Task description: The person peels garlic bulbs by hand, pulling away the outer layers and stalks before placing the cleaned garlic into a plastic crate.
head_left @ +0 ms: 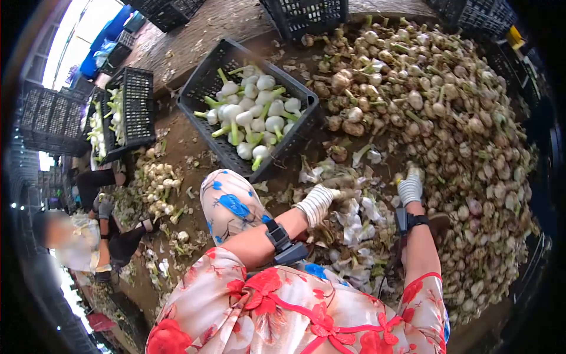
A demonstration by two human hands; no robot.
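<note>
My left hand (318, 205), in a white striped glove, is closed above a heap of peeled garlic skins (361, 221). Brownish, blurred matter lies at its fingertips, and I cannot make out what it grips. Gloved likewise, my right hand (411, 189) is at the near left edge of a big pile of unpeeled garlic (448, 112). Its fingers are curled, and whatever they hold is too small to name. Ahead and to the left, a black plastic crate (203, 127) holds cleaned white garlic bulbs (253, 109) with trimmed green stems.
At left a person (82, 236) with gloved hands sits by a smaller pile of garlic (159, 183). Behind are black crates (132, 106) with white garlic and stacked crates (53, 121). Another black crate (306, 17) stands at the far edge. Skins litter the brown ground.
</note>
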